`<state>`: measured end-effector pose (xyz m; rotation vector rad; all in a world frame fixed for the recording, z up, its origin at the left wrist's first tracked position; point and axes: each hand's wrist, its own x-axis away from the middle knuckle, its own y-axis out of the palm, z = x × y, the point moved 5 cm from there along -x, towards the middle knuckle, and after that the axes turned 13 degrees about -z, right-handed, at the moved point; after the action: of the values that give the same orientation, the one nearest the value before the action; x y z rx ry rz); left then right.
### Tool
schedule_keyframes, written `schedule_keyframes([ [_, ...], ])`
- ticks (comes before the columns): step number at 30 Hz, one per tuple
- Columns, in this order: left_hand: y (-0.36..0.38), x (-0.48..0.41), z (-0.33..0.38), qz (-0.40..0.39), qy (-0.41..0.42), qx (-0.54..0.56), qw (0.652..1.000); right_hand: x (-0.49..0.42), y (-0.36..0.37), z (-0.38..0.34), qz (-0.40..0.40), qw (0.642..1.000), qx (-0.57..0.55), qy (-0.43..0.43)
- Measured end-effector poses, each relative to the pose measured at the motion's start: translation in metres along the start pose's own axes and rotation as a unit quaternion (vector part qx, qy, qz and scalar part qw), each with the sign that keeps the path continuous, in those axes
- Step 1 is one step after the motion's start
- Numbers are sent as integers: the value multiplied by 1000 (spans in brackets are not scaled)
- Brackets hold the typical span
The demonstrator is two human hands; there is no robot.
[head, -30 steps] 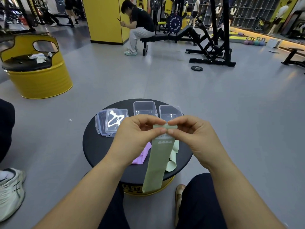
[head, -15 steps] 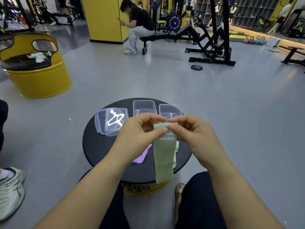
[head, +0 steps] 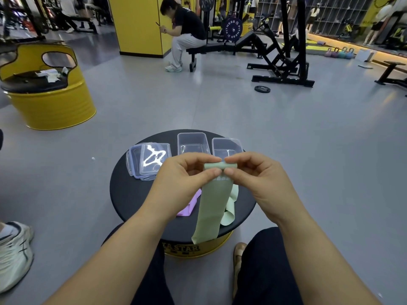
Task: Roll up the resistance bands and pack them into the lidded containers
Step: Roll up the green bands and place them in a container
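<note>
Centre of the frame, both hands are up over the round black counter (head: 132, 190). The left hand (head: 187, 175) and the right hand (head: 257, 177) each pinch an end of the tight little roll (head: 220, 166) at the top of the green band (head: 211, 208), thumbs beneath, fingers (head: 202, 158) curled over. The free tail hangs down past the counter's near edge. To do this turn well, I'd say both thumbs should push evenly so the roll sits square to the band's edges, with light tension on the tail so no slack winds in and nothing cones out sideways. Below the hands, a purple band (head: 189, 205) and a paler green band (head: 231, 208) lie on the counter. Behind them two clear containers (head: 192, 143) stand open, their lids (head: 149, 159) stacked to the left. Now the writing: white marks just under the roll, too small to read. "FITNESS" circles the weight plate (head: 233, 28) at top centre, and the yellow drum (head: 222, 243) under the counter shows letters ending "ASTAR".
</note>
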<state>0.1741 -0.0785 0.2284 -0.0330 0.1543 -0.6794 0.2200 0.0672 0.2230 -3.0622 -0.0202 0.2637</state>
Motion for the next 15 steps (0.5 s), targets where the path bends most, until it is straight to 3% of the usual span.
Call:
schedule_keyframes([
  [7,1,0,-2,-4,0,12,1000,1,1,2,6,999,2,41],
  [15,1,0,-10,30,-21,77,996,3,-1,4,41,999,-22,-1],
])
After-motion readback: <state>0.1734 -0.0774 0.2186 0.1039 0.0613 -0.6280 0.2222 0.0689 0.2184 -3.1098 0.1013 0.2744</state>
